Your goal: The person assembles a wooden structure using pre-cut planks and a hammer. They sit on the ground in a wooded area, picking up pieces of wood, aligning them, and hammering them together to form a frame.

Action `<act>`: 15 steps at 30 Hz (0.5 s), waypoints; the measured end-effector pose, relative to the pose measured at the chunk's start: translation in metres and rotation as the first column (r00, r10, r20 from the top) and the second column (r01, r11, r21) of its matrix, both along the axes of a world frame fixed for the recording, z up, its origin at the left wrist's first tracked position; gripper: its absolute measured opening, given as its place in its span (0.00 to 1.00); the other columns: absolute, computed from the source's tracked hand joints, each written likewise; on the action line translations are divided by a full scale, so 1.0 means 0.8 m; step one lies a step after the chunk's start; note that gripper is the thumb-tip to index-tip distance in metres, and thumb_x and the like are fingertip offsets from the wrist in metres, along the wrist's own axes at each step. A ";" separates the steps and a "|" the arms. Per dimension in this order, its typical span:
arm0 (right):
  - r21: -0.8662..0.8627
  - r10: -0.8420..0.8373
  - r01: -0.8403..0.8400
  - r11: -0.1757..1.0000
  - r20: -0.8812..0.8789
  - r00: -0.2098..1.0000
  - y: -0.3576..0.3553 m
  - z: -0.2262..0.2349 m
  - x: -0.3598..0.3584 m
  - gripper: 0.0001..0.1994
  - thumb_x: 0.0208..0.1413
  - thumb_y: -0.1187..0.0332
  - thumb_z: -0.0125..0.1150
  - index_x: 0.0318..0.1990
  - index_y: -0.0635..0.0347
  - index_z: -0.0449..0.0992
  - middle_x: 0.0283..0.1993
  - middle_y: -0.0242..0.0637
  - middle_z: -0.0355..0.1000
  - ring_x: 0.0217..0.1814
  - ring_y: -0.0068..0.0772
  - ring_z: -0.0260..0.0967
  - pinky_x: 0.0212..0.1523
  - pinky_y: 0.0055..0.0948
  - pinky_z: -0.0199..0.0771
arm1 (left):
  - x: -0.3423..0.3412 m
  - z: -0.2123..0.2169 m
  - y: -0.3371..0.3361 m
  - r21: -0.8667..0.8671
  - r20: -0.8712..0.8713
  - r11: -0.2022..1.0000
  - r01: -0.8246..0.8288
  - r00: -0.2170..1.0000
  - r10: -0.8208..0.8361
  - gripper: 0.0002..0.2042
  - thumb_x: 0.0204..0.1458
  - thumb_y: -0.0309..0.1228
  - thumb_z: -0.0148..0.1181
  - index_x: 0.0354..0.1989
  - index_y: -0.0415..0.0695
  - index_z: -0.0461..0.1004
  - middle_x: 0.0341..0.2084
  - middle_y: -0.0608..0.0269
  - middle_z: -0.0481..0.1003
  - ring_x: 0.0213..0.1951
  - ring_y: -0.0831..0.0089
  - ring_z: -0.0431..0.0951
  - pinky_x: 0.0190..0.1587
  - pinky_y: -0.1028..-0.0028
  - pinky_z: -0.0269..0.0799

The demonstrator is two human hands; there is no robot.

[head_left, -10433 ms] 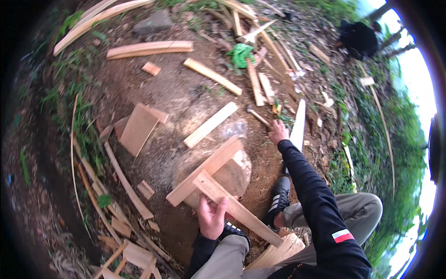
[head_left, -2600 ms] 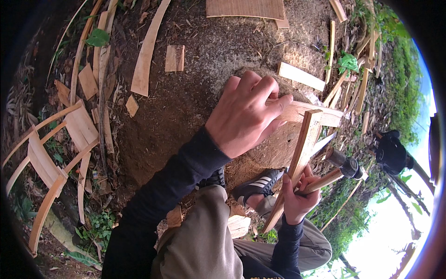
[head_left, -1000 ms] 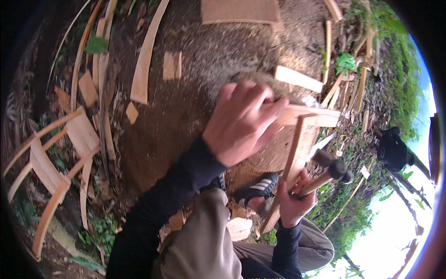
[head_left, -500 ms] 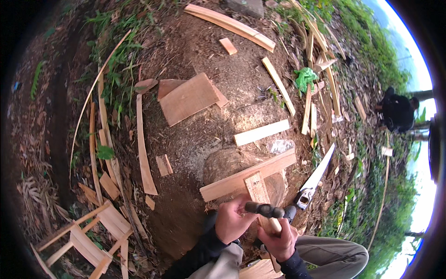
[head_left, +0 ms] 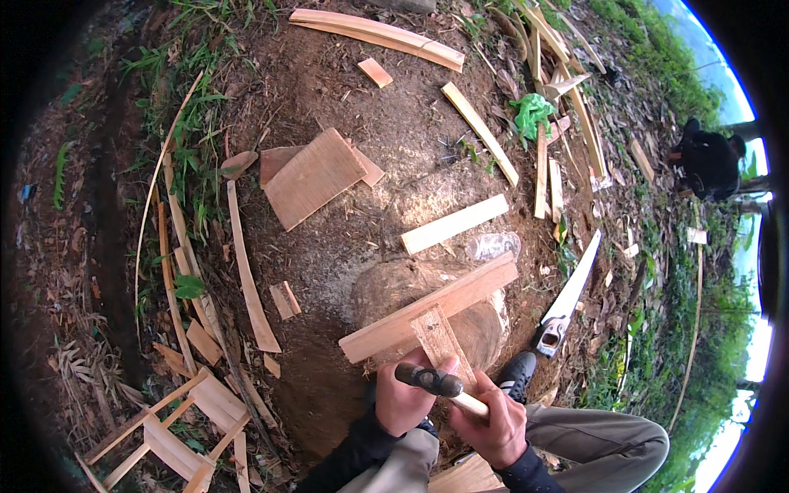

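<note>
A long wooden plank (head_left: 374, 335) lies slantwise across a cut log (head_left: 380, 284). A short wooden strip (head_left: 440, 335) crosses the plank and runs back toward me, with small dark marks near its far end. My left hand (head_left: 403, 404) is closed around the strip's left edge, its thumb against the wood; the hammer partly covers its fingers. My right hand (head_left: 496, 421) grips the pale handle of a hammer (head_left: 429, 380). Its dark metal head hangs over my left hand and the strip, apart from the marked end.
Beside my shoe (head_left: 517, 376) lies a handsaw (head_left: 570, 289). Beyond the log are a pale board (head_left: 456, 224), a clear plastic bottle (head_left: 493, 246), flat panels (head_left: 316, 179) and a green bag (head_left: 532, 115). A wooden frame (head_left: 185, 423) stands lower left. A dark-clothed person (head_left: 708, 160) is far right.
The hammer head has shifted left and slightly nearer me, and its handle now slants more. My left thumb has come to the strip's edge. The whole view has turned slightly.
</note>
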State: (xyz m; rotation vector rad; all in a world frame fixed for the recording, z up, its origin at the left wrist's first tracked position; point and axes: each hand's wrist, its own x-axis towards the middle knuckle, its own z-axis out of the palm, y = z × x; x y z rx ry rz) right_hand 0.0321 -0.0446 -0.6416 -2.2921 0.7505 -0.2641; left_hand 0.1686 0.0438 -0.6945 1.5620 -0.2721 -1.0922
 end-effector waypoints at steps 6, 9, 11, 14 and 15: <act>0.109 -0.035 0.031 0.994 0.033 0.999 -0.011 0.017 0.004 0.22 0.43 0.67 0.75 0.41 0.69 0.70 0.51 0.54 0.74 0.38 0.43 0.76 0.37 0.35 0.78 | 0.003 0.002 0.002 -0.022 0.088 1.000 -0.007 0.996 0.009 0.13 0.52 0.39 0.67 0.32 0.41 0.78 0.15 0.62 0.75 0.19 0.79 0.75 0.23 0.74 0.69; 0.101 -0.128 0.136 0.986 -0.076 0.989 -0.038 0.026 -0.002 0.10 0.53 0.71 0.64 0.36 0.67 0.69 0.35 0.48 0.71 0.29 0.40 0.70 0.29 0.34 0.70 | 0.010 0.019 -0.008 0.069 0.144 0.997 0.033 0.989 -0.043 0.15 0.53 0.43 0.65 0.32 0.41 0.78 0.16 0.61 0.75 0.19 0.76 0.77 0.24 0.73 0.71; 0.089 -0.135 0.152 0.984 -0.167 0.977 -0.066 0.036 0.000 0.09 0.56 0.70 0.62 0.33 0.65 0.68 0.22 0.42 0.65 0.20 0.37 0.63 0.23 0.34 0.64 | 0.008 0.007 -0.001 0.041 0.084 0.996 0.080 0.993 -0.083 0.13 0.57 0.36 0.62 0.39 0.37 0.77 0.24 0.63 0.79 0.26 0.82 0.77 0.28 0.78 0.72; 0.030 0.009 -0.004 1.000 -0.168 0.986 -0.113 0.054 0.041 0.09 0.60 0.67 0.58 0.32 0.63 0.69 0.18 0.42 0.62 0.15 0.42 0.63 0.19 0.38 0.63 | 0.008 0.006 0.004 -0.006 0.023 0.997 0.082 0.996 -0.082 0.14 0.58 0.35 0.61 0.44 0.34 0.77 0.29 0.63 0.80 0.30 0.85 0.77 0.31 0.80 0.74; -0.015 0.080 -0.085 0.996 -0.196 0.977 -0.131 0.051 0.049 0.10 0.61 0.66 0.58 0.32 0.63 0.69 0.19 0.42 0.63 0.17 0.44 0.65 0.20 0.39 0.64 | 0.006 0.000 0.003 -0.005 0.023 0.996 0.086 0.996 -0.086 0.14 0.58 0.35 0.62 0.43 0.34 0.77 0.28 0.63 0.80 0.29 0.85 0.77 0.31 0.80 0.74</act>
